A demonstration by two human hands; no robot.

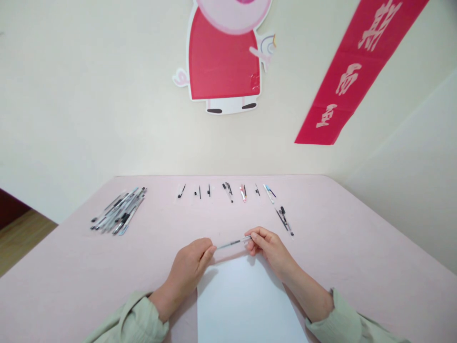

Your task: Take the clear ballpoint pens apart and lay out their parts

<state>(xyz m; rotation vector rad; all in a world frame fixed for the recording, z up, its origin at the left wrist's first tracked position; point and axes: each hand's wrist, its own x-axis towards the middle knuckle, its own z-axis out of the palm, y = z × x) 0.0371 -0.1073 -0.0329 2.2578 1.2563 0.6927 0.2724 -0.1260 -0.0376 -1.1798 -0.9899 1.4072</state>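
Watching this feed from my end, here's what bugs me. The pen (pixel 233 243) hangs between both hands, just above the far edge of the white sheet (pixel 246 305), with its right end a bit farther off. The left hand (pixel 191 269) has its fingers curled in narrow, tips pinched on the pen's left end. The right hand (pixel 267 247) pinches the right end the same way, fingers close together. So it's fingertips only, with nothing supporting the middle.

Biggest risk, I reckon: if the two ends get pulled or twisted apart, whatever sits inside could pop loose and skitter across the table (pixel 357 247). The top looks smooth and flat, so a small round part could roll a long way, maybe off an edge. I can't tell whether the barrel is loosened; it's too thin to read.

Second one is the pair (pixel 285 220) of pens lying just beyond the right hand. A careless swing of that wrist would knock them. The bits (pixel 228 190) lined up along the far side and the pile (pixel 119 212) far left are well apart from the hands, so less worry there. Also, a bare tip touching the sheet would likely leave a mark.
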